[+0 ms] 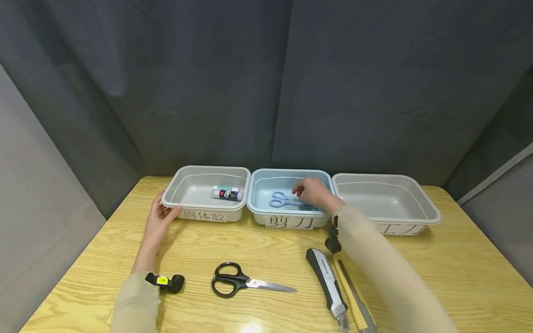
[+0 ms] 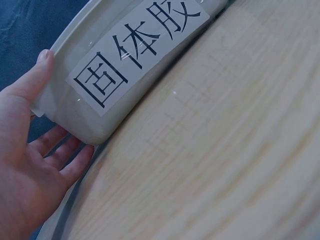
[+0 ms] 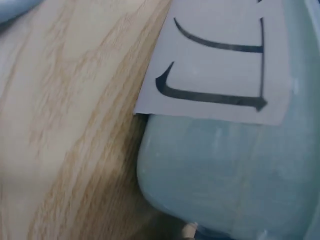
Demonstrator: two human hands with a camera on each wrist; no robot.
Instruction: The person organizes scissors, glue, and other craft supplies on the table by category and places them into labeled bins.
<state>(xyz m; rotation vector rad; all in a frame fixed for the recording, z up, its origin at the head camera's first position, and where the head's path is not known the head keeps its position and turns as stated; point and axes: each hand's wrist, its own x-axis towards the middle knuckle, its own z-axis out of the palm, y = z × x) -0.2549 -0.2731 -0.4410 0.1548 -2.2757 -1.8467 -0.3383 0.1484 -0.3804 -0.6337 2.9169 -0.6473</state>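
Pale wood-grain table (image 1: 191,245) under everything. Three rectangular plastic bins in a row: grey with a paper label (image 1: 236,214), light blue (image 1: 258,218), grey at right (image 1: 435,215); rims so close that a shove on one could skew its neighbour. Left hand (image 1: 160,215) brackets the first bin's front corner between thumb and fingers; pulling there could drag it askew. Right hand (image 1: 315,192) hangs over the blue bin, fingers bent; we cannot tell whether they pinch anything. Its cream sleeve (image 1: 387,259) crosses beside the long yellow cutter (image 1: 351,298) and near the silver-and-black cutter (image 1: 326,283); a low withdrawal, we judge, could snag either. Black-handled steel scissors (image 1: 245,280) lie on the table, blades rightward: careless reaching risks a prick. Blue-handled scissors (image 1: 280,200) sit inside the blue bin, where groping fingers could meet blades. Dark-labelled glue stick (image 1: 227,195), in the left bin, might roll if jolted.
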